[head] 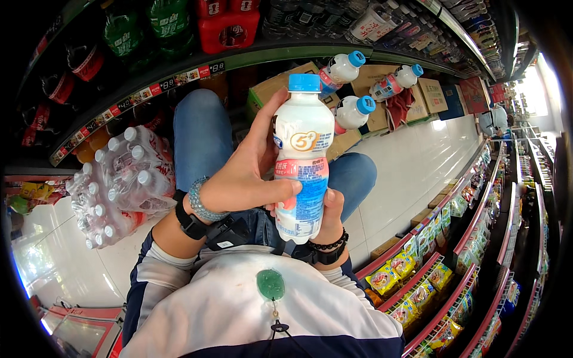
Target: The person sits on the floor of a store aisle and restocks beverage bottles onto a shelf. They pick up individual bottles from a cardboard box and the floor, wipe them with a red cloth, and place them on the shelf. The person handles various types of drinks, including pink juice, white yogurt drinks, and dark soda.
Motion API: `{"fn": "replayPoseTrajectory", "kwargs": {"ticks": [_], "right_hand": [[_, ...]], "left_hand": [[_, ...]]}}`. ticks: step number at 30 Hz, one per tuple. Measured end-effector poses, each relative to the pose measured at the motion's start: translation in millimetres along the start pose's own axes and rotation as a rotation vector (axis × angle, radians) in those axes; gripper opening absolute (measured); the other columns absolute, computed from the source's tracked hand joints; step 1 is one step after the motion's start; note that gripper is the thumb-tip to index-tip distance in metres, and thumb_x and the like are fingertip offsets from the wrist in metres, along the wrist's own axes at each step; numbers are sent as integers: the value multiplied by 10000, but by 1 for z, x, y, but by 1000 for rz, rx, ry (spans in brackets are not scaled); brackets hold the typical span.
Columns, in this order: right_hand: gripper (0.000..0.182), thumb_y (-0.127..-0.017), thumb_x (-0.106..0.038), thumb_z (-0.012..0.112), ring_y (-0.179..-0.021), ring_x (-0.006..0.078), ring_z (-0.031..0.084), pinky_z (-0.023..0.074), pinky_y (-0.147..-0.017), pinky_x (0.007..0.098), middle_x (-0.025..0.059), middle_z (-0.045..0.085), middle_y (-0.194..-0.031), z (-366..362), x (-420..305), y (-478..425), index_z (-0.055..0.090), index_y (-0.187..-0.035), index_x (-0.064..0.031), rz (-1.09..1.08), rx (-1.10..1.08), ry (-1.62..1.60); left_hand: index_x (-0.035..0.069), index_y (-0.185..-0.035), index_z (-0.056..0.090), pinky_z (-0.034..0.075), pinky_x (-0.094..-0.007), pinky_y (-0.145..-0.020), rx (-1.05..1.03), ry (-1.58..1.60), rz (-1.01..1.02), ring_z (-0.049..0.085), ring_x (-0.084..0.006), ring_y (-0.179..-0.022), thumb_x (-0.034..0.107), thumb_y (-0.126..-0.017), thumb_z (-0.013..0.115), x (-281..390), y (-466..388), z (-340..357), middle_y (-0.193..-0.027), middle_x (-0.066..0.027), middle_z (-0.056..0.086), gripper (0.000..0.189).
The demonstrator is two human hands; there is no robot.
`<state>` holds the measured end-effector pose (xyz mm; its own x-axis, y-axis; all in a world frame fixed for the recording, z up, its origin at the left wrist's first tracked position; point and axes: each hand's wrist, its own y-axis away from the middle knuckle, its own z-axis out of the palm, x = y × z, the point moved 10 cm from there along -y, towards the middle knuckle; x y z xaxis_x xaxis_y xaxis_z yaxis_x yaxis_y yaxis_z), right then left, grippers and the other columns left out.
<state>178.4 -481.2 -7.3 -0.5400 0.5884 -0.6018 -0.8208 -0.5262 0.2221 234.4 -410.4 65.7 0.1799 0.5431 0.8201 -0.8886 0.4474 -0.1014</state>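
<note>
A white plastic drink bottle (309, 129) with a blue screw cap and a pink and blue printed label stands upright before my chest. My left hand (248, 174) wraps its left side, the thumb lying across the label. Lower down, my right hand (332, 210) grips the bottle's right side near its base; most of its fingers are hidden behind. Beyond it stand three similar blue-capped bottles: one at the back (342, 69), one closer (353, 114) and one farther right (396, 83). Cardboard boxes (369, 74) lie around and under them.
Shrink-wrapped packs of white-capped bottles (121, 188) stand on the tiled floor (403, 154) at left. A drinks shelf (250, 56) curves across the top. Racks of packaged snacks (416, 286) line the right. A dark red cloth (399, 107) hangs over a box. A person (492, 120) is farther down the aisle.
</note>
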Motion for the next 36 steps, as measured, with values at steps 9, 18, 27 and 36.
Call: {"fn": "replayPoseTrajectory", "kwargs": {"ticks": [9, 18, 27, 36], "right_hand": [[799, -722, -559, 571, -825, 279, 631, 546, -698, 349, 194, 584, -985, -2, 4, -5, 384, -1204, 49, -4, -56, -47], [798, -715, -578, 566, -803, 271, 632, 545, -688, 335, 198, 597, -939, -2, 4, -5, 422, -1167, 63, 11, -54, -50], [809, -714, -605, 549, -806, 272, 632, 538, -692, 336, 190, 605, -938, -5, 9, -5, 441, -1165, 57, 26, -80, -80], [809, -712, -599, 551, -804, 274, 633, 536, -703, 342, 191, 606, -945, -4, 9, -5, 440, -1172, 58, 30, -83, -74]], "left_hand": [[53, -1425, 14, 229, -371, -1049, 13, -61, 56, 252, -238, -1306, 162, -653, 733, 4, 0, 2, -1424, -140, 202, 1061], [43, -1423, 17, 189, -381, -1065, 30, -105, 46, 207, -246, -1324, 166, -649, 725, 3, 0, 0, -1435, -140, 166, 1056], [44, -1423, 21, 198, -401, -1062, 24, -105, 53, 201, -251, -1326, 145, -654, 717, 2, 1, 1, -1432, -145, 161, 1042], [53, -1424, 26, 215, -405, -1055, 19, -85, 52, 216, -246, -1318, 125, -652, 723, 2, 2, 2, -1424, -145, 175, 1042]]}}
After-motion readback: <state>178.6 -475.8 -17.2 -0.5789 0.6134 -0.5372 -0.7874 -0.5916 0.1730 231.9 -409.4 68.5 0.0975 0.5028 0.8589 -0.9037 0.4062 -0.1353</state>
